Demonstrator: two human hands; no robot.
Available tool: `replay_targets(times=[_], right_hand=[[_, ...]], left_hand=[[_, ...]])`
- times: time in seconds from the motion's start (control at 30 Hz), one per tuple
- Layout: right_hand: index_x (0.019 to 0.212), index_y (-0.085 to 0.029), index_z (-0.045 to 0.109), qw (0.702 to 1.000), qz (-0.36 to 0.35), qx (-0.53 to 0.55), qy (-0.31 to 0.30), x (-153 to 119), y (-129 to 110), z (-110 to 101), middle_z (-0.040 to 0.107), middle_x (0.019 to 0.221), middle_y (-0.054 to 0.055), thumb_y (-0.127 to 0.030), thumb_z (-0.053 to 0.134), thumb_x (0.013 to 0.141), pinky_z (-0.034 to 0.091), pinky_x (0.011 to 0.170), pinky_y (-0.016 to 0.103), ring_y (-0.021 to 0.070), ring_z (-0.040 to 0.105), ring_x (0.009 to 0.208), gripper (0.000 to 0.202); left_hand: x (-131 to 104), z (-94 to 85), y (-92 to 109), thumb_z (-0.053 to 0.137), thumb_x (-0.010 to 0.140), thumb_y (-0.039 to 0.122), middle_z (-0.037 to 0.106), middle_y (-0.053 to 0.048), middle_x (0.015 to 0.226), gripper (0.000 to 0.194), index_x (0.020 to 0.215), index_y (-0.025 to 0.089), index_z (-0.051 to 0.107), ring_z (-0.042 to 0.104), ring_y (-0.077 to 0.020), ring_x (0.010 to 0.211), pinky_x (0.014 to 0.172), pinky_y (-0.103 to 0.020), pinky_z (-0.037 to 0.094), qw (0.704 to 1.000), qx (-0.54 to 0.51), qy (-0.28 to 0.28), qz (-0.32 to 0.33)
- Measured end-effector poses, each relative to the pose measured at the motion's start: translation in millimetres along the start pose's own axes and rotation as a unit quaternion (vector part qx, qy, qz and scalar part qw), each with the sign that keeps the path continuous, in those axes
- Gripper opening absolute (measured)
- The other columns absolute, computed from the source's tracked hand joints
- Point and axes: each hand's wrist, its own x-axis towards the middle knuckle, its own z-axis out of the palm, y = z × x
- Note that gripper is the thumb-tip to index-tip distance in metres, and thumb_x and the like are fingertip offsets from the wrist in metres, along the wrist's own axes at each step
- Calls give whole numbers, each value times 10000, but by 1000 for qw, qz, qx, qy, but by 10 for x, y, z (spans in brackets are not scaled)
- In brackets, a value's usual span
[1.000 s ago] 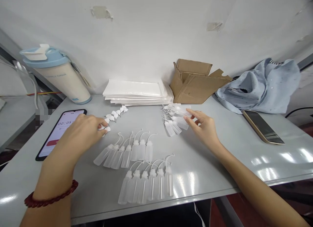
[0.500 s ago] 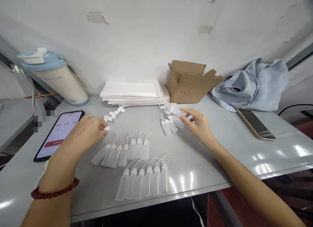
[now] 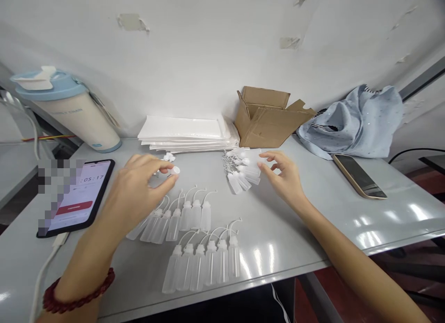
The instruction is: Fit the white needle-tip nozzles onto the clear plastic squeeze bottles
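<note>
My left hand (image 3: 142, 184), with a red bead bracelet on its wrist, pinches a small round white cap (image 3: 174, 170) between thumb and fingers. Behind its fingertips lie several small white pieces (image 3: 168, 157), partly hidden. My right hand (image 3: 278, 172) is held beside a loose pile of small translucent squeeze bottles (image 3: 243, 174) with thin tethers. Its thumb and forefinger are apart, with nothing visible between them. Two rows of similar bottles lie nearer me: a back row (image 3: 187, 216), its left end partly behind my left hand, and a front row (image 3: 200, 267).
White padded envelopes (image 3: 184, 128) are stacked by the wall, beside an open cardboard box (image 3: 271, 123). A tumbler (image 3: 79, 119) and a phone running a timer (image 3: 78, 198) stand left. A blue cloth bag (image 3: 354, 123) and another phone (image 3: 359, 176) are right.
My left hand has moved right and up from the small white pieces, with the cap in its pinch. My right hand has drawn slightly away from the pile's bottles.
</note>
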Motion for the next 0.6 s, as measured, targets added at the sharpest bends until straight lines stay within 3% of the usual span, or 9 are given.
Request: replay_targets(times=[0.13, 0.2, 0.27, 0.33, 0.4, 0.5, 0.6], right_hand=[[821, -197, 619, 999, 2, 27, 22, -39, -158, -53, 631, 830, 40, -287, 589, 831, 444, 639, 287, 166, 559, 773, 96], [773, -196, 589, 995, 37, 90, -28, -96, -302, -97, 584, 702, 3, -298, 603, 834, 421, 588, 265, 134, 529, 652, 119], [753, -190, 578, 970, 90, 174, -146, -186, -469, -140, 531, 601, -29, -340, 605, 845, 391, 523, 242, 105, 480, 541, 178], [684, -177, 554, 915, 123, 233, -307, -299, -622, -162, 520, 542, -36, -366, 576, 868, 379, 486, 227, 86, 464, 476, 265], [552, -169, 494, 857, 114, 221, -452, -418, -727, -155, 476, 458, -44, -346, 573, 874, 302, 418, 207, 59, 388, 402, 376], [448, -173, 328, 812, 52, 198, -546, -555, -769, -102, 304, 401, -78, -285, 551, 882, 198, 386, 199, 33, 250, 382, 501], [431, -170, 303, 794, 27, 164, -585, -606, -727, -46, 284, 383, -81, -263, 536, 877, 193, 369, 188, 27, 222, 368, 512]], left_hand=[[-19, 53, 128, 507, 865, 258, 692, -62, 947, 143, 888, 190, 631, 593, -228, 946, 746, -324, 465, 999, -8, 14, 41], [-31, 92, 178, 508, 872, 236, 698, -48, 926, 118, 886, 190, 616, 607, -214, 916, 717, -307, 468, 997, -26, 23, 65], [-47, 138, 216, 504, 878, 222, 696, -30, 881, 105, 885, 192, 605, 615, -197, 867, 688, -292, 467, 995, -37, 35, 87], [-64, 182, 242, 503, 879, 204, 689, -21, 847, 96, 881, 189, 598, 611, -185, 830, 681, -285, 466, 992, -45, 48, 108], [-85, 216, 261, 507, 873, 179, 683, -21, 830, 86, 874, 180, 594, 601, -178, 808, 695, -286, 466, 989, -53, 54, 126], [-119, 239, 291, 526, 861, 162, 667, -15, 804, 73, 873, 174, 597, 592, -167, 786, 691, -276, 460, 988, -61, 46, 135], [-147, 237, 338, 533, 858, 159, 638, 2, 758, 74, 881, 180, 600, 587, -147, 725, 619, -246, 436, 989, -67, 29, 128]])
